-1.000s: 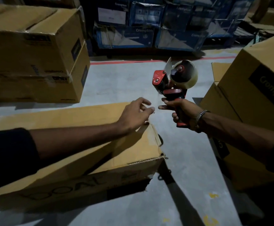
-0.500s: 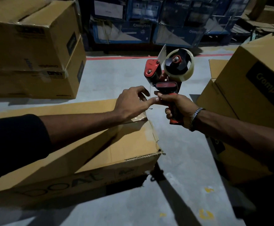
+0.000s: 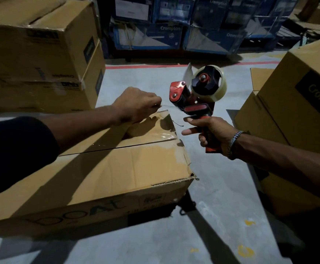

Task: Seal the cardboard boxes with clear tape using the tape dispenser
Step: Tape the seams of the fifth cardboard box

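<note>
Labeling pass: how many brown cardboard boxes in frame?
At least 5: the boAt box in front, two stacked at left, upper and lower, and two at right, upper and lower. More may be hidden behind.

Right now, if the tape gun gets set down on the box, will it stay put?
Probably tips: the tape gun looks top-heavy, with its roll above the narrow handle gripped by the right hand. Laid sideways on the box, it likely rests steady.
</note>
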The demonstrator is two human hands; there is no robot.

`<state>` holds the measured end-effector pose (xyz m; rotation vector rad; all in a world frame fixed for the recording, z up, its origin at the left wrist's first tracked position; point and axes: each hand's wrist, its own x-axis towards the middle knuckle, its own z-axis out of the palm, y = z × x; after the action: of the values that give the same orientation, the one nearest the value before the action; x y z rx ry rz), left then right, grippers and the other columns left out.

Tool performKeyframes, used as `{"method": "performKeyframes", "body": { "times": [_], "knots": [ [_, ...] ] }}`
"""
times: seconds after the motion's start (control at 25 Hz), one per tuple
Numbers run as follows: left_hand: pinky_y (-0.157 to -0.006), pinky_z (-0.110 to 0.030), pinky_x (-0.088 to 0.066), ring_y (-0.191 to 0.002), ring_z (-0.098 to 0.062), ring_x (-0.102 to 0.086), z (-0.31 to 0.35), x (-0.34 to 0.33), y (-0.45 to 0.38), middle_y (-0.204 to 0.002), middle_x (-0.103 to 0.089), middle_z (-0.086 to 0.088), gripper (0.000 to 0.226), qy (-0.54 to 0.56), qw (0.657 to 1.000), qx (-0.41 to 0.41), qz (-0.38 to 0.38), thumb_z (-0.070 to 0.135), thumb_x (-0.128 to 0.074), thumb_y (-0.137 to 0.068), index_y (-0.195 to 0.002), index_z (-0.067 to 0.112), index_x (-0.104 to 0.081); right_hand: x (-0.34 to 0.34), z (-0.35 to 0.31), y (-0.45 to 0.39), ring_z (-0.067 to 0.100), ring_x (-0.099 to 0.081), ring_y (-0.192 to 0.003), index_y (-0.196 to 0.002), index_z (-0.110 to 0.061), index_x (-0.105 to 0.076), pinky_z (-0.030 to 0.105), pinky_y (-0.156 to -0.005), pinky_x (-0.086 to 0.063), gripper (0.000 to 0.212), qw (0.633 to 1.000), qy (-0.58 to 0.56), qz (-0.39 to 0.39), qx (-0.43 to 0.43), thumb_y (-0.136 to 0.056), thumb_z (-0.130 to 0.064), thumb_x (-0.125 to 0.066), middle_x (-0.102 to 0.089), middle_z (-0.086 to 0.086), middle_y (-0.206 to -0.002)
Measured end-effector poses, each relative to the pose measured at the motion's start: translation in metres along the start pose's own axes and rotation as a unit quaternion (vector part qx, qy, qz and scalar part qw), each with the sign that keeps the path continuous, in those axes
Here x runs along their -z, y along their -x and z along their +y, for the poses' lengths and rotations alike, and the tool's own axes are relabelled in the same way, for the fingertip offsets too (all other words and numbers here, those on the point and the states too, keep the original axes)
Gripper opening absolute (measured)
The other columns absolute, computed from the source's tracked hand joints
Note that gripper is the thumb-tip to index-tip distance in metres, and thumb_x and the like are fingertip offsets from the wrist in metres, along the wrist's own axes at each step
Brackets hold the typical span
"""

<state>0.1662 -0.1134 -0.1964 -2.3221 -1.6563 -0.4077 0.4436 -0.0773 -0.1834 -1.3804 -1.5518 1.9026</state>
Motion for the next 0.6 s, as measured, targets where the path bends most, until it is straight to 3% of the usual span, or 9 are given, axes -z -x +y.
{"method": "performKeyframes", "body": {
  "times": [0.12, 0.32, 0.6],
  "knots": [
    [-0.044, -0.025, -0.038, -0.046, -0.018, -0.043, -0.012, 0.005, 0.0, -0.063, -0.05, -0.003, 0.017, -0.098, 0.987, -0.116, -0.062, 0.014, -0.076, -0.095, -0.101, 0.008, -0.061, -0.005, 0.001, 0.008, 0.013, -0.047, -0.048, -0.121, -0.018, -0.072, 0.024, -0.048, -0.039, 0.027, 0.998, 0.054, 0.015, -0.007, -0.096, -0.027, -0.069, -0.074, 0.008, -0.081],
    [-0.047, -0.025, -0.026, -0.046, -0.018, -0.038, -0.023, 0.003, -0.021, -0.064, -0.039, -0.001, 0.023, -0.169, 0.967, -0.173, -0.077, 0.012, -0.078, -0.093, -0.109, 0.004, -0.063, -0.018, -0.005, 0.012, 0.013, -0.046, -0.047, -0.111, -0.014, -0.075, 0.027, -0.05, -0.037, 0.022, 0.996, 0.04, 0.072, -0.027, -0.092, -0.023, -0.073, -0.056, 0.003, -0.063],
    [-0.053, -0.025, -0.027, -0.054, -0.021, -0.048, -0.059, -0.019, -0.036, -0.073, -0.059, -0.005, 0.013, -0.16, 0.977, -0.105, -0.093, 0.021, -0.066, -0.103, -0.108, 0.009, -0.067, 0.0, -0.001, 0.035, 0.014, -0.047, -0.045, -0.106, -0.015, -0.077, 0.024, -0.046, -0.038, 0.017, 0.989, 0.09, 0.092, -0.075, -0.092, -0.025, -0.074, -0.055, 0.002, -0.059]
  ]
}}
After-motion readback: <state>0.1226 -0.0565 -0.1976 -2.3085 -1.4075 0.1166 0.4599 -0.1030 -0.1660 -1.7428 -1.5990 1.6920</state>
